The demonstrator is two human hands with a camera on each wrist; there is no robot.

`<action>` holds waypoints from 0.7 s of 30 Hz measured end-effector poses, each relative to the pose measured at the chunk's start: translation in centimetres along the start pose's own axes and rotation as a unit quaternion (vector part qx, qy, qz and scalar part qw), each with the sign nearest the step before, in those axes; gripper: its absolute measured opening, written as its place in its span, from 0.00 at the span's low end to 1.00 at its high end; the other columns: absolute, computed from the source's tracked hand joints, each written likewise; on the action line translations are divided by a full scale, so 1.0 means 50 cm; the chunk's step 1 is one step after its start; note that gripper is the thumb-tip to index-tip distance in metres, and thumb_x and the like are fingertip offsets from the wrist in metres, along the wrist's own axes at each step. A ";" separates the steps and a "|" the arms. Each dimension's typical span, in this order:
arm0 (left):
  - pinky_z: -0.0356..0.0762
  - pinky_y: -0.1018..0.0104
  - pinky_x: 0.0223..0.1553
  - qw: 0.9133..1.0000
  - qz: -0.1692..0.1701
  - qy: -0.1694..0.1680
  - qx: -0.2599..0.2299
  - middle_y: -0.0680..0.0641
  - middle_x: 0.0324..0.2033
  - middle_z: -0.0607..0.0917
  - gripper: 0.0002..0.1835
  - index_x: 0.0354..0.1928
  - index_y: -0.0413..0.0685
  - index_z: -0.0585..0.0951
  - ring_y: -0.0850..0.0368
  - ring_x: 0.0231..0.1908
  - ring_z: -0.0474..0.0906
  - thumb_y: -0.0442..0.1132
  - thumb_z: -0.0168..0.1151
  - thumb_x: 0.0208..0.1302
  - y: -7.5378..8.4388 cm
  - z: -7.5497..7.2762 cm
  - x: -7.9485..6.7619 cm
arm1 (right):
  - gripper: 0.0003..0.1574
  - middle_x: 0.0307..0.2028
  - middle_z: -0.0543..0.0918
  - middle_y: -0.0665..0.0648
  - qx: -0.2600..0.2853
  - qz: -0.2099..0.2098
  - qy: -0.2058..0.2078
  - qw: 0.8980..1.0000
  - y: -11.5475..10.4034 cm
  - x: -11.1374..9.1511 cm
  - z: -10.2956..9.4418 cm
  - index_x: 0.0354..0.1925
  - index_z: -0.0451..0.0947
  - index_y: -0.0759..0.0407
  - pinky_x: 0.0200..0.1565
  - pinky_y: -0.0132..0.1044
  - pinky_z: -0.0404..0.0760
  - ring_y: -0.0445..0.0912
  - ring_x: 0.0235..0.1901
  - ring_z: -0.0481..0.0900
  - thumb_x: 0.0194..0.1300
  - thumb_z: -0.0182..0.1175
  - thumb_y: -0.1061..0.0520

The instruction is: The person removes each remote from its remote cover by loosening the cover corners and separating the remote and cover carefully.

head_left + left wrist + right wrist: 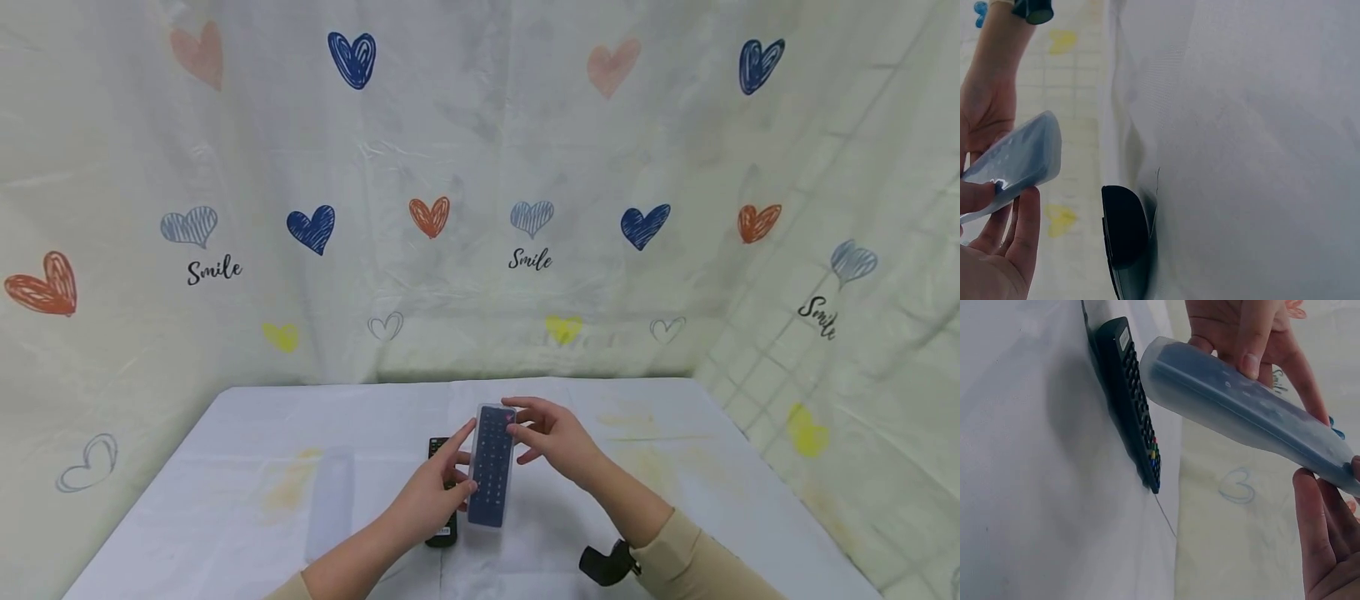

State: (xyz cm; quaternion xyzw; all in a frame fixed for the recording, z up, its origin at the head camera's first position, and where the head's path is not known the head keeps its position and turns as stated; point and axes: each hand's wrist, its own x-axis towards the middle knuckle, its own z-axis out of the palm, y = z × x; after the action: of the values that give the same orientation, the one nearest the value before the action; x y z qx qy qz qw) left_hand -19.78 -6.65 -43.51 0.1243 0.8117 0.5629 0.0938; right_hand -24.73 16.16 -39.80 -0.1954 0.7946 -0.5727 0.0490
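A sleeved remote [491, 475] is held above the table [225, 467], right of another remote [442, 533] lying there, a curtain [465, 150] behind

Behind my bare fingers [454, 442] I wear beige: a left sleeve [291, 588] and a right sleeve [723, 575] with a plain cuff [671, 546], beside which sits a stubby black device [606, 565], rounded at its end.

Left fingers [453, 447] partly hide the black remote [442, 538], probably mid-length.

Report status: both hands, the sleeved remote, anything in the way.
Left hand grips sleeved remote by its side; right hand pinches its upper end. Raised off table. Black remote lying below; no obstruction seen.
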 end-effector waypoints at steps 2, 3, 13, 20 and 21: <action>0.84 0.60 0.38 1.000 0.002 0.004 0.005 0.42 0.59 0.76 0.43 0.74 0.85 0.54 0.56 0.42 0.79 0.37 0.63 0.68 0.001 0.002 -0.002 | 0.28 0.50 0.82 0.62 0.002 0.002 0.007 1.000 0.002 -0.001 0.003 0.64 0.76 0.52 0.36 0.47 0.87 0.51 0.41 0.85 0.66 0.66 0.52; 0.84 0.60 0.38 1.000 0.003 0.006 0.008 0.42 0.59 0.76 0.43 0.75 0.83 0.54 0.56 0.42 0.79 0.37 0.63 0.68 0.002 0.002 -0.002 | 0.28 0.50 0.82 0.62 0.003 0.002 0.010 1.000 0.003 -0.001 0.004 0.63 0.76 0.52 0.36 0.47 0.87 0.51 0.42 0.85 0.66 0.66 0.52; 0.84 0.61 0.39 1.000 0.008 0.012 0.014 0.44 0.59 0.77 0.38 0.75 0.72 0.59 0.56 0.45 0.79 0.42 0.63 0.68 0.005 0.005 -0.004 | 0.27 0.47 0.81 0.64 0.014 -0.020 0.030 0.999 -0.002 -0.009 0.004 0.63 0.76 0.57 0.36 0.44 0.87 0.53 0.40 0.84 0.67 0.66 0.55; 0.84 0.62 0.35 1.000 0.003 0.004 0.024 0.49 0.48 0.83 0.23 0.65 0.56 0.76 0.56 0.40 0.81 0.43 0.63 0.69 -0.023 -0.010 0.006 | 0.27 0.48 0.81 0.65 0.020 -0.047 0.044 0.998 -0.016 -0.016 -0.010 0.63 0.76 0.58 0.37 0.45 0.87 0.53 0.41 0.84 0.67 0.65 0.57; 0.83 0.62 0.35 1.000 0.003 0.002 0.024 0.49 0.46 0.84 0.22 0.63 0.55 0.77 0.56 0.39 0.82 0.43 0.63 0.69 -0.026 -0.012 0.007 | 0.27 0.48 0.81 0.65 0.022 -0.049 0.046 0.997 -0.019 -0.018 -0.011 0.63 0.76 0.58 0.37 0.45 0.87 0.53 0.41 0.84 0.67 0.65 0.57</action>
State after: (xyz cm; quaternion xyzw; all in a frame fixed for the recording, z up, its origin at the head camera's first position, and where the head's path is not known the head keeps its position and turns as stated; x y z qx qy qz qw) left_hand -20.43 -7.52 -44.52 0.1280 0.8249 0.5436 0.0873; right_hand -23.85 16.75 -38.87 -0.2067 0.7728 -0.5999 -0.0118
